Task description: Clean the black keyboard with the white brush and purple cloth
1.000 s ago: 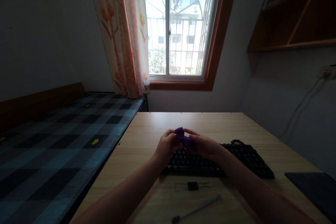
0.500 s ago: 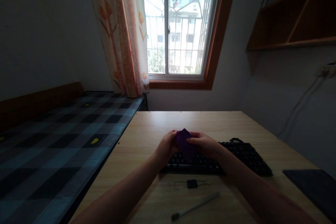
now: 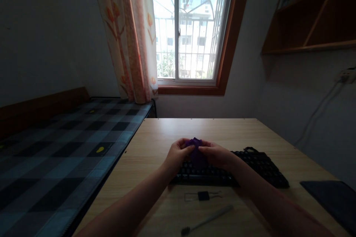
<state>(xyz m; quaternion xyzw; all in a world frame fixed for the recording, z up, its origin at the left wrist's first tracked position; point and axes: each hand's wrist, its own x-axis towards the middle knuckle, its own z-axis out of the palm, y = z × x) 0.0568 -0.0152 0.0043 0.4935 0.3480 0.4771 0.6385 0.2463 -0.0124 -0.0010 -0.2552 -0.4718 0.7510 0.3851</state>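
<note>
Between my two hands is a small purple cloth (image 3: 198, 157), pinched at its upper part and hanging down in front of the keyboard. My left hand (image 3: 179, 154) grips its left side, thumb on the near face. From the right, my right hand (image 3: 217, 153) pinches it the same way, with the thumbs close together. Under the hands lies a black keyboard (image 3: 260, 164), partly covered by the cloth, hands and right forearm. Nearer to me are a wire keycap puller with a black middle (image 3: 203, 196) and a slim grey brush (image 3: 208, 220) with dark bristles.
The wooden table (image 3: 155, 133) carries all of this. A dark mouse pad (image 3: 325, 192) lies at its right edge. On the left a bed with a checked cover (image 3: 83, 148) adjoins the table. A window (image 3: 191, 29) and curtain (image 3: 130, 37) are behind, and a wall shelf (image 3: 306, 26) hangs at right.
My left thumb has come onto the near face of the purple cloth, close to the right thumb. The cloth's pointed top is now bunched lower between my fingers.
</note>
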